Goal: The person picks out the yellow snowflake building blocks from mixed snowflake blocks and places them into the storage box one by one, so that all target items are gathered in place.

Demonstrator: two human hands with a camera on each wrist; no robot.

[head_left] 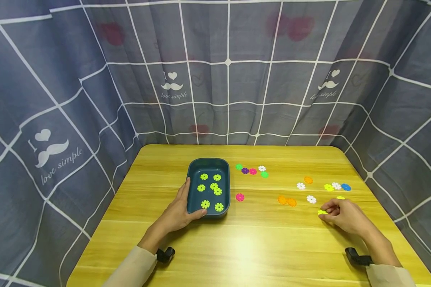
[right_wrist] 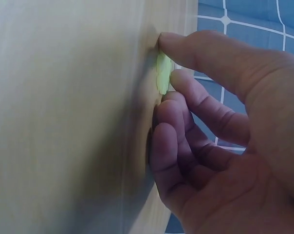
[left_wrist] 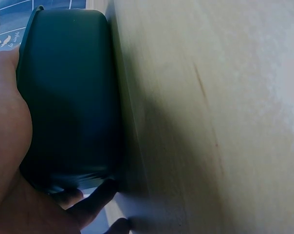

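A dark teal plastic tray (head_left: 209, 160) lies on the table with several yellow-green notched discs (head_left: 201, 187) inside. My left hand (head_left: 176, 211) grips its near left corner, thumb at the front rim and fingers along the left side; the left wrist view shows the tray's outer wall (left_wrist: 71, 92) against that palm. At the right of the table, my right hand (head_left: 348, 217) pinches a yellow-green snowflake disc (head_left: 322, 212) between thumb and fingertips, low over the wood. In the right wrist view the disc (right_wrist: 163, 73) is edge-on, the other fingers curled below it.
Beside the right hand lie another yellow-green disc (head_left: 329, 187), a white one (head_left: 311, 199) and a blue one (head_left: 346, 187). Orange discs (head_left: 291, 202) and a pink disc (head_left: 240, 197) are spread toward the tray. A grey-blue checked curtain (head_left: 208, 87) surrounds the table (head_left: 258, 247).
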